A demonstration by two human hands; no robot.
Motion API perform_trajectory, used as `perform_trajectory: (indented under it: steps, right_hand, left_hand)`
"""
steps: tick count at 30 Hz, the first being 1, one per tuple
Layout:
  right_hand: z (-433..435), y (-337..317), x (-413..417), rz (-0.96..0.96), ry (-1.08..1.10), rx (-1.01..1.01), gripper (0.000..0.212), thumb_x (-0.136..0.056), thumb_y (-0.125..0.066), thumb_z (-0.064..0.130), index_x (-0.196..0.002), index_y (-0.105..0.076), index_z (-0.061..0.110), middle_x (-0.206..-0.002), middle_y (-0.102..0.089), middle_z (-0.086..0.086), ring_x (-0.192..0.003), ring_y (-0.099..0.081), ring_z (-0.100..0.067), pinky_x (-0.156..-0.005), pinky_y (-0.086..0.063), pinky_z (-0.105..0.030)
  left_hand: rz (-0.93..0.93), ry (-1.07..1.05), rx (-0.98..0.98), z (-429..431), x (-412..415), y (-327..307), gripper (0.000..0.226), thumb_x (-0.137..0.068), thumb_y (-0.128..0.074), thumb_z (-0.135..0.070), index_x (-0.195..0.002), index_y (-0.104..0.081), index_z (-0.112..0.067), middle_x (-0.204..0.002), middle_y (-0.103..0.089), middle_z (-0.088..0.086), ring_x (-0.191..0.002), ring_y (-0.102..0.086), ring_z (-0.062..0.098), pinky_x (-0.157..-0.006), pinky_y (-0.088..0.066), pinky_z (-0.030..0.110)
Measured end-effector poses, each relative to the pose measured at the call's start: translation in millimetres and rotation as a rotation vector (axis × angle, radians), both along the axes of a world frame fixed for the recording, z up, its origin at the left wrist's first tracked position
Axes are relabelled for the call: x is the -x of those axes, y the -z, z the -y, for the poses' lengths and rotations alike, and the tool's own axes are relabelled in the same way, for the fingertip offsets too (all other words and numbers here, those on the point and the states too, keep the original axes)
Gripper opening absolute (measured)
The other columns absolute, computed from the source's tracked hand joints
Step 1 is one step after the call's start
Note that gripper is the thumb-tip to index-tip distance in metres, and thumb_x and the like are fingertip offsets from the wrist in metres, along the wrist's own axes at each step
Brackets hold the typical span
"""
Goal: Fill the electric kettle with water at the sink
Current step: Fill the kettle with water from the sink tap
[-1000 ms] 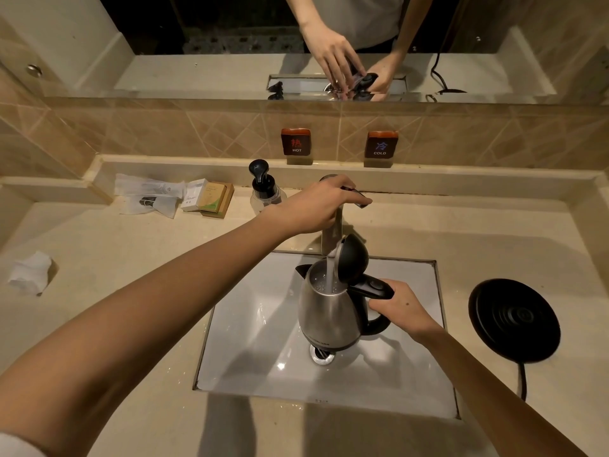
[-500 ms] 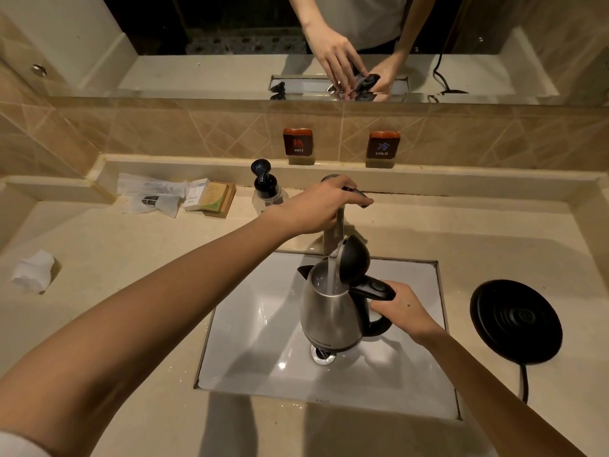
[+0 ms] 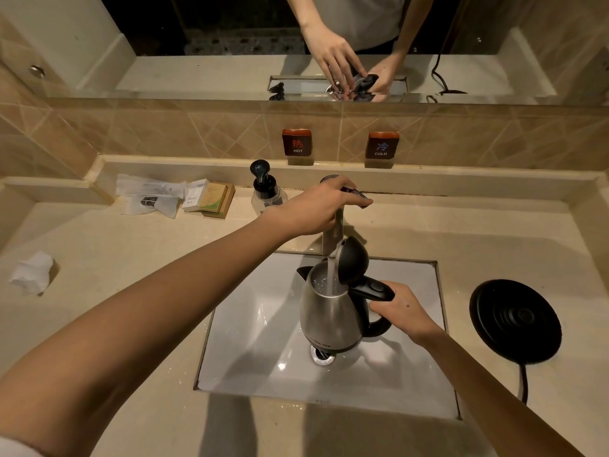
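A single head-worn wide-angle camera looks forward and down from close above a sink (image 3: 263, 341) set in a counter (image 3: 99, 258), facing the wall mirror (image 3: 230, 34) behind it.

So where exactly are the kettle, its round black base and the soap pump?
kettle (image 3: 333, 319), head view, on its steel body.
round black base (image 3: 514, 321), head view, on its ridged top, right of the sink.
soap pump (image 3: 260, 173), head view, on its black pump head.
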State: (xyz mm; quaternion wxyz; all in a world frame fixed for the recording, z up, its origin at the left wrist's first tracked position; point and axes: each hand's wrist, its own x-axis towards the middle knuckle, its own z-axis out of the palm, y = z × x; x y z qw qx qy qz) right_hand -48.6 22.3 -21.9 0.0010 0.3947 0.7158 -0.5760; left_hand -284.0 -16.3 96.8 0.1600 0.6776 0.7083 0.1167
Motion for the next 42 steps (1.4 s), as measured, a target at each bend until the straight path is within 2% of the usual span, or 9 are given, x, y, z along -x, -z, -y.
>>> perform_trajectory:
  steps: [5, 14, 29, 37, 42]
  right_hand:
    - [-0.3, 0.8, -0.3, 0.0, 0.0, 0.002, 0.031, -0.082, -0.065, 0.004, -0.072, -0.065, 0.034, -0.065, -0.066, 0.012, -0.066, -0.063, -0.007, -0.057, -0.046, -0.014]
    - [-0.9, 5.2, 0.1, 0.01, -0.018, 0.019, 0.026, -0.082, -0.064, 0.002, -0.079, -0.065, 0.028, -0.075, -0.067, 0.003, -0.074, -0.063, -0.013, -0.064, -0.047, -0.018]
    - [-3.3, 8.2, 0.1, 0.0, -0.046, 0.029, 0.019, -0.082, -0.065, 0.005, -0.083, -0.067, 0.025, -0.08, -0.069, -0.001, -0.078, -0.065, -0.016, -0.067, -0.048, -0.02]
    - [-2.4, 9.9, 0.2, 0.011, -0.038, 0.024, 0.014, -0.083, -0.066, 0.005, -0.092, -0.067, 0.016, -0.088, -0.069, -0.009, -0.085, -0.065, -0.023, -0.078, -0.052, -0.031]
    - [-2.5, 9.6, 1.2, 0.014, -0.054, 0.02, 0.012, -0.084, -0.065, 0.007, -0.092, -0.067, 0.015, -0.089, -0.069, -0.01, -0.085, -0.065, -0.023, -0.077, -0.054, -0.031]
  left_hand:
    - [0.001, -0.004, 0.001, 0.0, -0.3, -0.2, 0.061, -0.085, -0.054, 0.007, -0.134, -0.049, -0.028, -0.139, -0.041, 0.008, -0.126, -0.041, 0.026, -0.1, -0.043, 0.035]
    - [0.015, -0.009, -0.012, 1.4, -0.5, -0.6, 0.059, -0.086, -0.055, 0.006, -0.134, -0.049, -0.028, -0.138, -0.042, 0.008, -0.126, -0.041, 0.025, -0.101, -0.043, 0.037]
    - [0.032, -0.026, -0.004, 1.4, -2.5, -1.1, 0.058, -0.086, -0.053, 0.006, -0.134, -0.05, -0.028, -0.138, -0.041, 0.009, -0.126, -0.04, 0.025, -0.102, -0.042, 0.038]
    - [0.027, -0.024, -0.023, 1.9, -2.7, 0.5, 0.06, -0.085, -0.054, 0.007, -0.134, -0.05, -0.028, -0.137, -0.042, 0.009, -0.125, -0.041, 0.025, -0.101, -0.043, 0.037]
    - [0.019, -0.027, -0.037, 3.1, -3.3, 2.4, 0.06, -0.086, -0.056, 0.006, -0.135, -0.049, -0.028, -0.139, -0.04, 0.009, -0.127, -0.04, 0.026, -0.102, -0.041, 0.034]
